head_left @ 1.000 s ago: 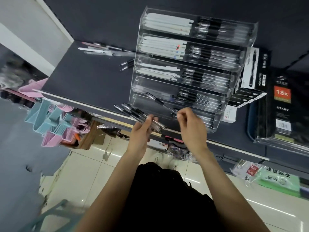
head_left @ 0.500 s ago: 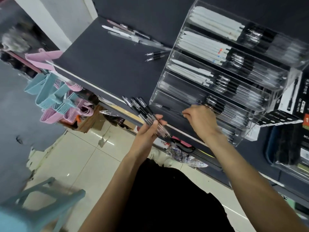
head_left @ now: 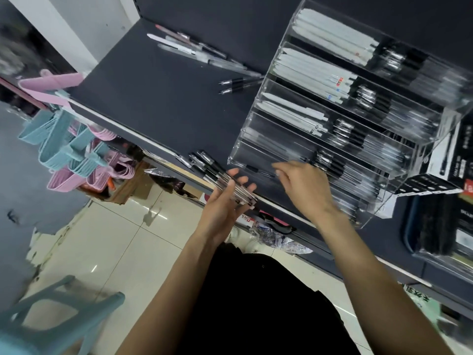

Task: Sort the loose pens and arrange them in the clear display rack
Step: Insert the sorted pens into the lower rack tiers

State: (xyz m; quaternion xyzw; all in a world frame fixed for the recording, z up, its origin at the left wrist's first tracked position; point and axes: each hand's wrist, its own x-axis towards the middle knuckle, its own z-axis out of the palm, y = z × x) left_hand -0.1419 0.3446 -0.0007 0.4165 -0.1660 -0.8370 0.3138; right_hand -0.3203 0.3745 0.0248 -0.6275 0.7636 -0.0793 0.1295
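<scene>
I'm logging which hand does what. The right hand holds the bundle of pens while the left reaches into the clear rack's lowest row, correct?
Hands swapped. In the head view the left hand holds the bundle of pens, and the right hand reaches into the clear rack's lowest row.

**Dark shelf with rack, loose pens and boxed stock**

A dark grey shelf (head_left: 158, 98) runs from the upper left of the frame down to the lower right. On it, at upper right, stands a clear acrylic display rack (head_left: 432, 139). Loose pens (head_left: 204, 51) lie near the back edge at top centre, with two black pens (head_left: 238, 85) just beside the rack's left side. Boxed stationery (head_left: 450, 160) sits at far right.
</scene>
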